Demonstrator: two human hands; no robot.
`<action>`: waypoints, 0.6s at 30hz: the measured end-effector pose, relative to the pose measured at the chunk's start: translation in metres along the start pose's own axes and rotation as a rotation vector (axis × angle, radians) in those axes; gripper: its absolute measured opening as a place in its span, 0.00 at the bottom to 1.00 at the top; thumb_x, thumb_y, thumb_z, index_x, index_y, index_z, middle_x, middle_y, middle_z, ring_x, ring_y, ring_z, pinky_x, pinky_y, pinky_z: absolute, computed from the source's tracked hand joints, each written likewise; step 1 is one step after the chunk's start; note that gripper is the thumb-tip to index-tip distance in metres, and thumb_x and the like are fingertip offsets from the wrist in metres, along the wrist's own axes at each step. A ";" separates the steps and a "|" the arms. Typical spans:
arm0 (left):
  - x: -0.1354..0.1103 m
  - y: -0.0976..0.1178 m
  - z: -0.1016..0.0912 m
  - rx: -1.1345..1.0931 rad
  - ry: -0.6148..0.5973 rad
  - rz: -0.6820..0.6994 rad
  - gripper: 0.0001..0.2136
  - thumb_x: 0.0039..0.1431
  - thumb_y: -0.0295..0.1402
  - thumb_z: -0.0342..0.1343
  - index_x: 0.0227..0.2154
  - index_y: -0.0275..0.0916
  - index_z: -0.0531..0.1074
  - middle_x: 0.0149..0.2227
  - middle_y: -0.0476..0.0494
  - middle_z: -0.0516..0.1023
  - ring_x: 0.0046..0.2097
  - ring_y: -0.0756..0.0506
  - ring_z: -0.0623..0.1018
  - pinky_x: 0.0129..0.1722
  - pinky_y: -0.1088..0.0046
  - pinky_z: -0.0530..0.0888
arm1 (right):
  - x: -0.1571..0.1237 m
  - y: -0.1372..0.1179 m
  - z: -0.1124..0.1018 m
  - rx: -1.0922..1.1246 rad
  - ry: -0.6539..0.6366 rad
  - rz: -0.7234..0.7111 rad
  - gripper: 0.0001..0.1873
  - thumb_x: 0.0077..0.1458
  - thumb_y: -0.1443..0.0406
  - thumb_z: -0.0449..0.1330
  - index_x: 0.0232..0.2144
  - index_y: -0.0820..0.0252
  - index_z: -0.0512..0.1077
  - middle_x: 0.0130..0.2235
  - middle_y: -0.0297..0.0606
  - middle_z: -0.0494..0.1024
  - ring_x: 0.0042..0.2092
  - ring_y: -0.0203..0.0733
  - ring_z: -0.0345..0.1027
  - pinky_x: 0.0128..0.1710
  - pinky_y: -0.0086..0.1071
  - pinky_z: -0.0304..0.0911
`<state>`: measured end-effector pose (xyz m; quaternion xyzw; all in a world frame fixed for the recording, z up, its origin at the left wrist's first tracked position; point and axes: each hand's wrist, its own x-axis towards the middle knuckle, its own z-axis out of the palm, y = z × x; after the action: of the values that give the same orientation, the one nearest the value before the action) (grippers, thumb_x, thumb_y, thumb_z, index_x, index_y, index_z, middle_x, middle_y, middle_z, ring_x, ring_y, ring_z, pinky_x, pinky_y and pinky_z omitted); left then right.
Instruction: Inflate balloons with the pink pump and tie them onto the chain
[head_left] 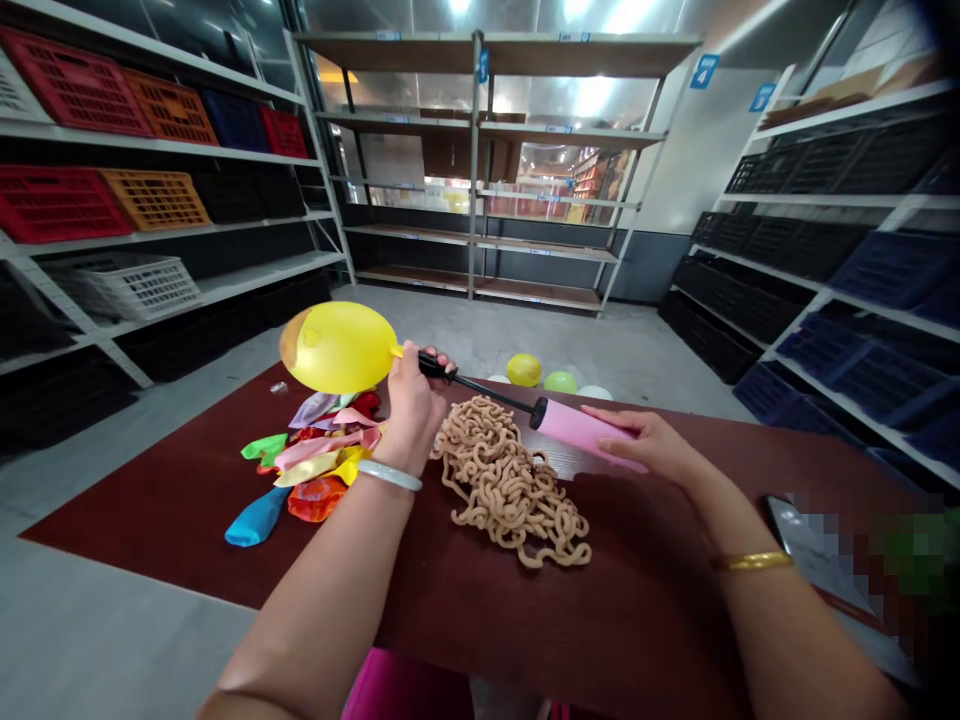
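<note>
My left hand point(411, 400) is closed round the black nozzle end of a hand pump, where the neck of a part-inflated yellow balloon point(339, 347) sits on it. The balloon hangs above the table to the left of that hand. My right hand point(651, 440) grips the pump's pink barrel point(581, 430), with a thin black rod running between the two hands. Beneath the pump lies a tangled heap of tan curly cord point(511, 483) on the dark red table point(180, 500). Left of my left wrist is a pile of flat, uninflated balloons point(315, 462) in several colours.
Inflated balloons, yellow point(523, 369), green point(560, 382) and white, lie on the floor beyond the table's far edge. A phone point(806, 540) rests at the table's right. Metal shelving with plastic crates point(75, 85) lines both sides and the back.
</note>
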<state>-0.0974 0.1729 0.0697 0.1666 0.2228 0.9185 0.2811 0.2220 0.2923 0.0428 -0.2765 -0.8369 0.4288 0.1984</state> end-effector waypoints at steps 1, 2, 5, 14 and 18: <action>-0.003 -0.004 0.001 -0.010 0.002 -0.011 0.09 0.60 0.33 0.58 0.31 0.40 0.61 0.26 0.50 0.68 0.26 0.50 0.71 0.26 0.74 0.68 | 0.001 0.000 0.002 0.002 0.012 -0.009 0.33 0.51 0.54 0.68 0.58 0.53 0.70 0.56 0.39 0.76 0.54 0.55 0.72 0.57 0.46 0.64; -0.007 -0.009 0.003 -0.019 0.004 -0.027 0.10 0.60 0.33 0.58 0.30 0.40 0.61 0.26 0.50 0.68 0.26 0.51 0.70 0.26 0.74 0.68 | 0.002 -0.002 0.007 0.002 0.022 -0.021 0.32 0.51 0.54 0.68 0.58 0.53 0.71 0.57 0.39 0.76 0.56 0.56 0.70 0.60 0.48 0.61; -0.024 -0.027 0.009 -0.026 -0.021 -0.092 0.10 0.60 0.33 0.59 0.31 0.40 0.61 0.26 0.50 0.67 0.26 0.50 0.71 0.26 0.74 0.68 | 0.006 -0.012 0.029 0.022 0.054 -0.057 0.33 0.51 0.55 0.68 0.58 0.54 0.71 0.58 0.40 0.74 0.59 0.56 0.67 0.63 0.50 0.56; -0.047 -0.036 0.018 0.031 -0.110 -0.149 0.12 0.56 0.34 0.62 0.31 0.40 0.62 0.28 0.50 0.69 0.28 0.50 0.72 0.28 0.72 0.71 | 0.010 -0.020 0.047 0.098 0.034 -0.093 0.35 0.52 0.53 0.67 0.61 0.53 0.67 0.60 0.42 0.71 0.58 0.56 0.68 0.59 0.50 0.61; -0.020 -0.007 0.012 0.040 -0.061 -0.089 0.09 0.57 0.31 0.60 0.31 0.39 0.63 0.27 0.50 0.69 0.28 0.49 0.72 0.28 0.72 0.70 | 0.004 -0.010 0.015 0.114 -0.045 -0.031 0.35 0.50 0.53 0.68 0.59 0.54 0.69 0.57 0.41 0.75 0.52 0.54 0.72 0.52 0.45 0.68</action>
<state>-0.0730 0.1703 0.0727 0.1901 0.2396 0.8948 0.3252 0.2075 0.2812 0.0427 -0.2421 -0.8196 0.4787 0.2015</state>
